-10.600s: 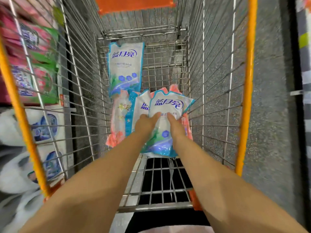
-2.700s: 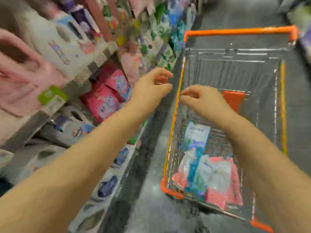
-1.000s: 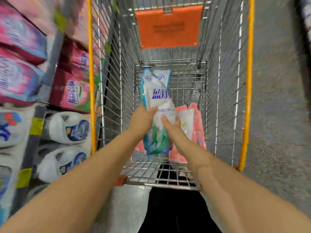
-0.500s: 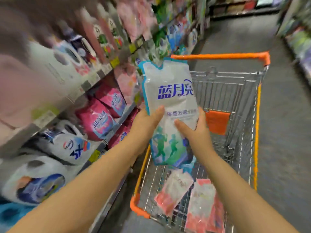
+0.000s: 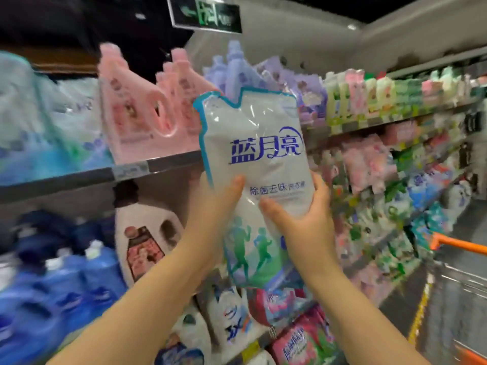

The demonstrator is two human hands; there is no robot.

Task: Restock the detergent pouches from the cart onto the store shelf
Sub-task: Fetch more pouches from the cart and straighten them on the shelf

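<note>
I hold a white and blue detergent pouch [image 5: 259, 164] upright in front of the store shelf [image 5: 87, 177]. My left hand [image 5: 213, 206] grips its left side, thumb on the front. My right hand [image 5: 303, 219] grips its right side, thumb across the front and fingers round the edge. The pouch's top reaches the level of the upper shelf with pink jugs [image 5: 137, 114]. Only the orange rim of the cart [image 5: 458, 246] shows at the right edge; the pouches in it are out of view.
Blue bottles [image 5: 66, 283] and a white jug [image 5: 147, 246] stand on the shelf below left. Pink and white pouches [image 5: 295, 335] fill the lowest shelf. Rows of packed shelves [image 5: 395, 159] run off to the right along the aisle floor [image 5: 445, 306].
Both hands have raised the pouch from over the cart up to the shelves on the left. My view has swung up, so the cart has dropped to the right edge.
</note>
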